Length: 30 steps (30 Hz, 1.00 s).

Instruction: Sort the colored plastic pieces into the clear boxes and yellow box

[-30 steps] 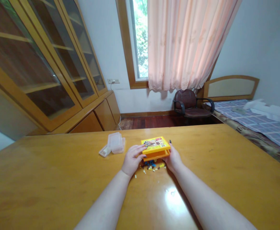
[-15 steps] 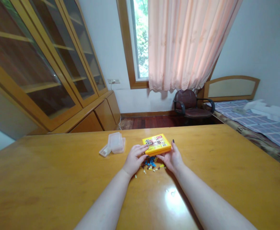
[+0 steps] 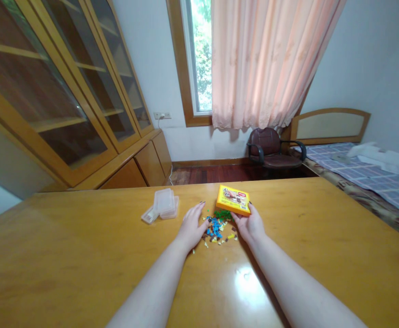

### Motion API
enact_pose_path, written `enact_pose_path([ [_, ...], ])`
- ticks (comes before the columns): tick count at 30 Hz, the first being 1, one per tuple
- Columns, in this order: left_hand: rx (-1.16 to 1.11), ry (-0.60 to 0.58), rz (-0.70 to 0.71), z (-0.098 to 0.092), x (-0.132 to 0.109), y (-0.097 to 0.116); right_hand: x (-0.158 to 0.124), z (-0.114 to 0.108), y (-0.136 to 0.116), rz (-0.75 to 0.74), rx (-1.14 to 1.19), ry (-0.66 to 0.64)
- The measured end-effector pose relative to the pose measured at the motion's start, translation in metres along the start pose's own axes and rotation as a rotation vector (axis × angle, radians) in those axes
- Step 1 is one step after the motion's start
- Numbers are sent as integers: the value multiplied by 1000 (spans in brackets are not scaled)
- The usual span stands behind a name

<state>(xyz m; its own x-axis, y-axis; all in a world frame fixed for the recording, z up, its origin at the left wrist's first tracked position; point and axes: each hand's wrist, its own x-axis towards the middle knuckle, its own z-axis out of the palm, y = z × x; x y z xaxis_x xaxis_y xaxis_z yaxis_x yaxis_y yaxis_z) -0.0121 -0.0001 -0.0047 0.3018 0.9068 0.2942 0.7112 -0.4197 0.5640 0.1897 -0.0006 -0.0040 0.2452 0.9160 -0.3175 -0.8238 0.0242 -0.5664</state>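
My right hand (image 3: pixel 249 223) grips a yellow box (image 3: pixel 233 199) by its lower right corner, its printed face up. Below and in front of the box lies a loose pile of small blue pieces (image 3: pixel 215 228), with cream, brown and yellow bits around them. Green pieces (image 3: pixel 223 214) show at the box's near edge, partly hidden by it. Just left of the pile, my left hand (image 3: pixel 192 228) rests low over the table with fingers apart, holding nothing.
Clear plastic containers (image 3: pixel 164 203) lie on the wooden table (image 3: pixel 83 255) to the left of my hands. Beyond the table's far edge are a dark red armchair (image 3: pixel 268 146), a glass-door cabinet (image 3: pixel 124 173) and a bed (image 3: pixel 373 168).
The box has moved right and turned in my right hand. My left hand has let go of it and now has its fingers apart. Green pieces have come into view.
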Motion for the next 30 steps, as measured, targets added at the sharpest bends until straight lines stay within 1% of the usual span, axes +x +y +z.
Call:
enact_pose_path([
  [2,46,-81,-130,4,1,-4,2,-2,-1,-82,-34,14],
  [4,78,-157,-202,6,1,-6,0,-5,-2,-172,-101,3],
  [6,94,-216,-198,7,1,-5,-4,-6,-4,-260,-183,6],
  [9,125,-290,-129,7,0,-3,-10,-7,-10,-369,-297,50],
  [10,143,-317,-103,7,0,-2,-9,-6,-12,-383,-321,49],
  [12,190,-356,-72,8,-2,0,-3,-2,-16,-362,-368,40],
  [15,231,-395,-38,9,-3,4,18,9,-19,-323,-428,14],
  [18,234,-428,16,9,-5,9,41,20,-12,-235,-489,-14],
  [20,239,-438,29,9,-6,11,53,25,-5,-155,-523,-50],
  [21,243,-439,27,9,-6,11,58,26,-1,-132,-568,-43],
  [22,245,-438,21,9,-6,11,61,27,2,-133,-673,-30],
  [24,246,-436,7,10,-6,11,66,28,7,-167,-969,-4],
  [26,246,-439,-10,11,-6,11,70,28,7,-205,-1178,20],
  [30,244,-443,-35,11,-5,11,76,30,1,-256,-1339,55],
])
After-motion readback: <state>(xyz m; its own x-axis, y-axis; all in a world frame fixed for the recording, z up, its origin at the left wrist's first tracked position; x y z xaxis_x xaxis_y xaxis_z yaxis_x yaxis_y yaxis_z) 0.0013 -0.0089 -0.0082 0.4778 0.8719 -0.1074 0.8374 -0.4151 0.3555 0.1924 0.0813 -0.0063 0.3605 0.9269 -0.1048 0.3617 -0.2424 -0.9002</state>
